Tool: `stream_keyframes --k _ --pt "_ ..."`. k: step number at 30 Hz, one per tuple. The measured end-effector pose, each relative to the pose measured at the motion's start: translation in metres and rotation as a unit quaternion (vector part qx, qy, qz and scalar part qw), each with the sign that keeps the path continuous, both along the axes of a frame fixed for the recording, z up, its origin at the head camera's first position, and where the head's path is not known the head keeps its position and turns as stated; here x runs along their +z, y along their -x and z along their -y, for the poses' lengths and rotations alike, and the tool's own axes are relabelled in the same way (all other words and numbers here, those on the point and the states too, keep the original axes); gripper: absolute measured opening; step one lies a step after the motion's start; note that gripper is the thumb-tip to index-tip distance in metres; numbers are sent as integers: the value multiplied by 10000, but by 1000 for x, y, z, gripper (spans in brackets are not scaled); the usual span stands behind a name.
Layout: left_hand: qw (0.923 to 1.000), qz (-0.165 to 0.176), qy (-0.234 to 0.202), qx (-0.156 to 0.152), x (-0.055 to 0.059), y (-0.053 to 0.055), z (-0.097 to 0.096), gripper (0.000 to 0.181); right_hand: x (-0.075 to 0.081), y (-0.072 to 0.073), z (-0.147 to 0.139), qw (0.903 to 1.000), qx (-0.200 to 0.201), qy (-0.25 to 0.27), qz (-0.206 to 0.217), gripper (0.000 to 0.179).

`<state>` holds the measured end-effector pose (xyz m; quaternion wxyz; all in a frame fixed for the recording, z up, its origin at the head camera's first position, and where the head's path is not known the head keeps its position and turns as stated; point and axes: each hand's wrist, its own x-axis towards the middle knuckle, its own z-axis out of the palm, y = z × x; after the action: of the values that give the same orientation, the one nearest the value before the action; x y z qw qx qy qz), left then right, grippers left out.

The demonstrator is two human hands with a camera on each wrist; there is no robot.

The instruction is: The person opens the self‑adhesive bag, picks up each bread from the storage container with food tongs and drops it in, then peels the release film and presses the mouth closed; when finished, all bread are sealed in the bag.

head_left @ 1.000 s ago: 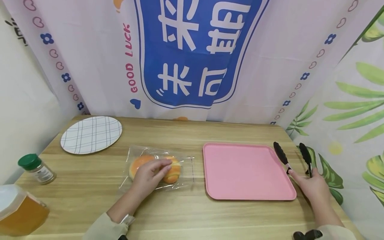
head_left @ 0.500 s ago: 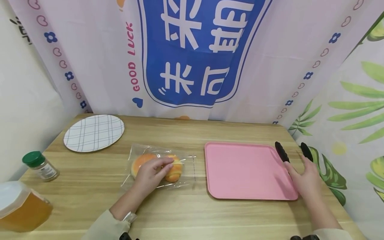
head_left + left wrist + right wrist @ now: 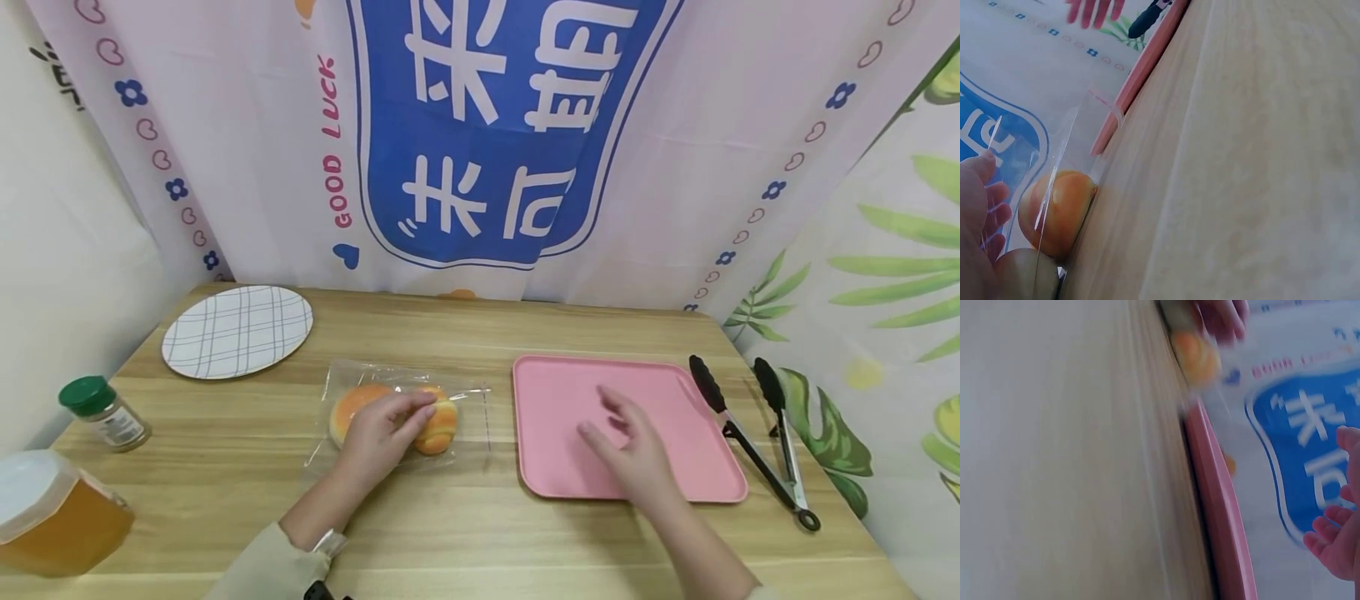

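Observation:
My left hand (image 3: 386, 433) pinches the top of a clear plastic bag (image 3: 474, 425) between thumb and fingers. Inside lie a round bun (image 3: 352, 408) and a striped bread roll (image 3: 438, 432), both partly behind the hand. In the left wrist view the roll (image 3: 1066, 209) shows through the film beside my fingers. Above the pink tray (image 3: 551, 400) my right hand (image 3: 637, 450) holds nothing, its fingers apart and loosely bent. Black-tipped tongs (image 3: 756, 458) lie spread apart along the tray's right side.
A checked oval plate (image 3: 237, 332) lies at the back left of the wooden table (image 3: 420, 533). A green-capped spice jar (image 3: 112, 421) and a container of amber liquid (image 3: 67, 525) stand along the left edge. A printed curtain (image 3: 285, 167) hangs behind.
My right hand has let go of the tongs at the right edge and moved left over the pink tray. The left hand stays at the bag with its pinch unchanged.

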<state>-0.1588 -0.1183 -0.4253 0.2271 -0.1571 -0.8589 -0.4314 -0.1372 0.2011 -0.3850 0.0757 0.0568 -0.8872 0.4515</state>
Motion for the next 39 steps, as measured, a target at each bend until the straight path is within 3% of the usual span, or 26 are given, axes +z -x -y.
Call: stream_keyframes --k 6,13,16,20,24,33,39 --pt "9995 170 -5 268 1 0 -3 12 -8 -18 55 9935 710 840 284 55" --pt "9984 447 -23 345 4 0 -5 15 -26 -34 93 9720 1414 1476 1158 51" --pt "9983 478 -44 342 5 0 -6 16 -35 -38 103 9612 1532 1740 1493 51" --pt "9982 478 -96 358 5 -1 -6 16 -42 -35 116 9453 1268 2258 1983 54" --pt "9976 510 -131 445 5 -2 -8 16 -46 -24 127 9327 855 2718 2210 51" --pt "9964 646 -230 503 10 -9 -12 15 -53 -4 144 9102 222 3356 2416 20" --pt "9860 1628 -256 267 28 -6 -3 30 -52 -2 148 9057 87 3542 2327 12"
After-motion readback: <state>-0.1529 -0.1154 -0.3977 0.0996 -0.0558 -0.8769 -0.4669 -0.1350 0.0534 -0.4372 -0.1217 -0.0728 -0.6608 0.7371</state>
